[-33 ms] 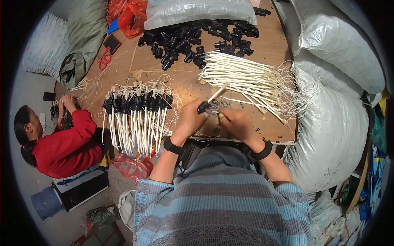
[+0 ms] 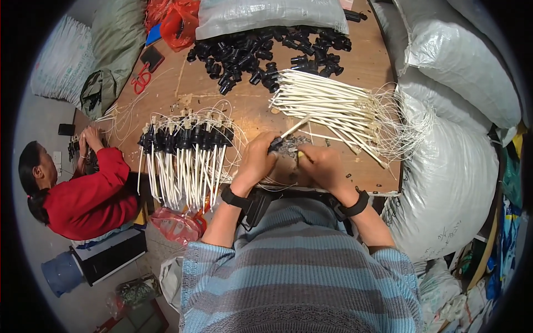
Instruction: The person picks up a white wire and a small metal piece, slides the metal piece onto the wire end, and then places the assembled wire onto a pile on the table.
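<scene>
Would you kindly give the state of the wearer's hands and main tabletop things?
Left hand: closed on black fitting
Right hand: curled, contents unclear
White rods: stacked, roughly parallel
Rods with black fittings: lined up
Loose black fittings: heaped
Red scissors: lying; open or shut unclear
Sack: lying, bulging

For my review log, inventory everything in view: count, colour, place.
wired rods: many, white, table right
fitted rods: many, white, black ends, table left
fittings: many, black, table's far side
small parts: many, greyish, between the hands
scissors: one, red, table's far left
table: one, brown, centre
sacks: several, mostly white, around the table
plastic bags: several, red, left side
container: one, blue, left
co-worker: one, red top, left
wristbands: two, black, wearer's wrists
left hand: one, bare, holding a white rod
right hand: one, bare, beside the small parts
</scene>
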`<action>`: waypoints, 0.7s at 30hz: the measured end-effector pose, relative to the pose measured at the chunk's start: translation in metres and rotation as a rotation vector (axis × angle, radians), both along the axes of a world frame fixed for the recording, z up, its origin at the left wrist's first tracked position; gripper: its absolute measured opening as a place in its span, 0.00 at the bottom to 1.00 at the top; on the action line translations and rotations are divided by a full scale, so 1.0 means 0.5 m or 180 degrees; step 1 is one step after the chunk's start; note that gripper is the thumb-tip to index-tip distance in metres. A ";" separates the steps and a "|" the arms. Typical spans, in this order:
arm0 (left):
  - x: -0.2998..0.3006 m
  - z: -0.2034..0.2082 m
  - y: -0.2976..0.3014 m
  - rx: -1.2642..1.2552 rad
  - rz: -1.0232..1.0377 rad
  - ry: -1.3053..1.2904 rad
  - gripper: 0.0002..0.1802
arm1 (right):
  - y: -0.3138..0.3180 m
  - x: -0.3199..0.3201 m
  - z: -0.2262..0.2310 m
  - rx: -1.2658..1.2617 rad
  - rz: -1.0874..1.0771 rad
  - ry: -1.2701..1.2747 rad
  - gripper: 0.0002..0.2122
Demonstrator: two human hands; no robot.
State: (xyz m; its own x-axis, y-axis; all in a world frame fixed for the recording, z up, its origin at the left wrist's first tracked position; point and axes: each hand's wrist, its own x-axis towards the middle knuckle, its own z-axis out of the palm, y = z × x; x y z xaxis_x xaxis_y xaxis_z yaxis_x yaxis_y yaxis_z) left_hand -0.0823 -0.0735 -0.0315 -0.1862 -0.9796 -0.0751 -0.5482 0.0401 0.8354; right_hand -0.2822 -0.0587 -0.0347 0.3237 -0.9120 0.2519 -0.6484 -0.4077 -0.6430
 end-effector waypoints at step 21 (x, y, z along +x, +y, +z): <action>-0.017 0.041 0.012 0.0026 -0.1111 0.0250 0.28 | 0.001 0.014 0.031 0.0472 0.0733 -0.0299 0.10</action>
State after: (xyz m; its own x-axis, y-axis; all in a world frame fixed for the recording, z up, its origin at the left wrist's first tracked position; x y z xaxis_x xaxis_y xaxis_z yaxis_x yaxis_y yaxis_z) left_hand -0.0906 -0.0674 -0.0109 -0.5152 -0.8553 -0.0550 -0.4367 0.2068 0.8755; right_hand -0.2752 -0.0584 -0.0194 0.5081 -0.8463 0.1598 -0.4844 -0.4342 -0.7595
